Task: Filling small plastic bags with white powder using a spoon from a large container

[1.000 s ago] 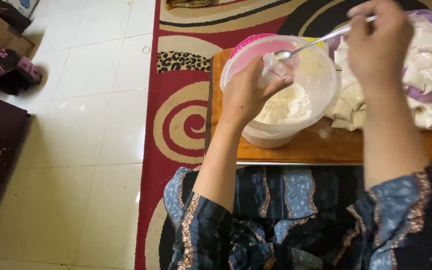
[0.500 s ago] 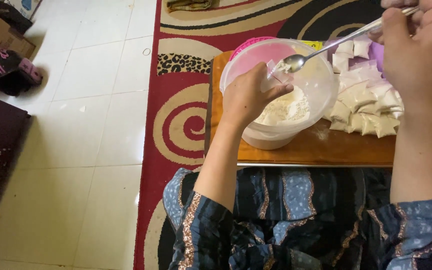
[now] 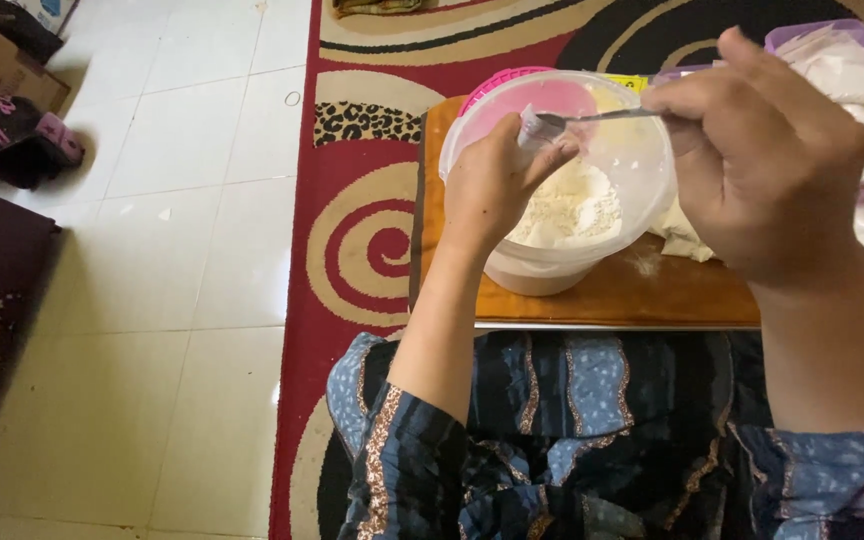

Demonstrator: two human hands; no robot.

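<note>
The left hand [image 3: 492, 185] pinches a small clear bag [image 3: 530, 126] over the translucent round tub [image 3: 642, 190] of white powder [image 3: 567, 205]. The right hand [image 3: 762, 165] fingers grip a metal spoon [image 3: 592, 117], its tip at the bag's mouth. Filled packets [image 3: 857, 80] crowd the wooden tabletop [image 3: 632, 295] behind.

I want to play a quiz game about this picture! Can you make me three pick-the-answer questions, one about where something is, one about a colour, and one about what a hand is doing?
1. Where is the white powder?
A. On the white tiled floor
B. Inside the clear round plastic tub
C. On the red patterned rug

2. What colour is the low table under the tub?
A. Orange-brown
B. Blue
C. Green

3. What is the right hand doing?
A. Resting flat
B. Holding a cup
C. Holding a thin metal spoon

Answers:
1 B, the powder lies heaped in the tub's bottom.
2 A, the wooden top shows orange-brown.
3 C, its fingers grip the spoon handle, tip at the small clear bag in the left hand.
</note>
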